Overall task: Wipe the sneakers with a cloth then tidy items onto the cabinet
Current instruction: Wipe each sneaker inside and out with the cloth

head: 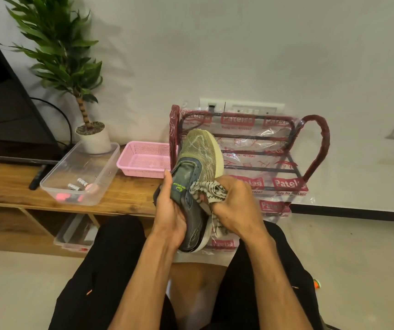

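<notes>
A grey and olive-green sneaker (196, 163) with a pale sole is held up in front of me, toe pointing away. My left hand (171, 210) grips it at the heel and collar. My right hand (235, 203) clutches a bunched patterned cloth (211, 190) pressed against the sneaker's right side near the opening. The low wooden cabinet (129, 194) runs along the left, behind the sneaker.
On the cabinet stand a clear plastic tub (55, 177) with batteries and pink items, a pink mesh basket (143, 160), a potted plant (93, 136), a remote (37, 177) and a TV (5, 110). A plastic-wrapped maroon shoe rack (315, 148) stands against the wall. My knees are below.
</notes>
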Motion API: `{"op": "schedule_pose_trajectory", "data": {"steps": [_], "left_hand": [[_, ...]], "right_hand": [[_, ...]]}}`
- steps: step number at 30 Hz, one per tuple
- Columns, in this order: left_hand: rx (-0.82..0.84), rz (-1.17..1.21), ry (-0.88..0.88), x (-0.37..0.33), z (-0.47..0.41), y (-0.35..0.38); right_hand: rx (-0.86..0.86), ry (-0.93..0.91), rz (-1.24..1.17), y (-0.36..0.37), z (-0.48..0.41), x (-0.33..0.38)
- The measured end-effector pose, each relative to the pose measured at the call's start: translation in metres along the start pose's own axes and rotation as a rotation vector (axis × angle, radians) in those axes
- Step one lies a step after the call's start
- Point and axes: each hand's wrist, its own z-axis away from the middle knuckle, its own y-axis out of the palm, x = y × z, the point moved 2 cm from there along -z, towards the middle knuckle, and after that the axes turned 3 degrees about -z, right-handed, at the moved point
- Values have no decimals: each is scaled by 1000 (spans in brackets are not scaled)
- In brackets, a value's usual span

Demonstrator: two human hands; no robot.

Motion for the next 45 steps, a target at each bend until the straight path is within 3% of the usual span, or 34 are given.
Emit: {"op": "schedule_pose_trajectory", "data": {"steps": [4,6,11,17,24,30,36,42,45], "left_hand": [[38,-32,-45,4,4,3],[72,-28,-42,3,3,2],[77,38,-102,2,2,-5],[57,118,-112,1,2,-4],[39,143,-112,-3,0,-14],[-24,131,-100,-5,-1,-15],[-59,164,-92,-8,0,-21],[-22,172,-106,-1,2,-14],[-19,188,-89,-5,1,-18]], "right_hand": [[-335,30,28,8,-7,-9],[-343,-26,13,12,-2,-5],[-151,-115,-80,11,5,-6],[-478,-139,-84,10,-8,-8],[-295,-342,-68,38,25,-14],[-330,-151,-111,32,2,-7],[-157,-258,-63,28,18,-11],[-283,-126,-17,22,-3,-18],[-102,-114,-13,14,-1,-12]]}}
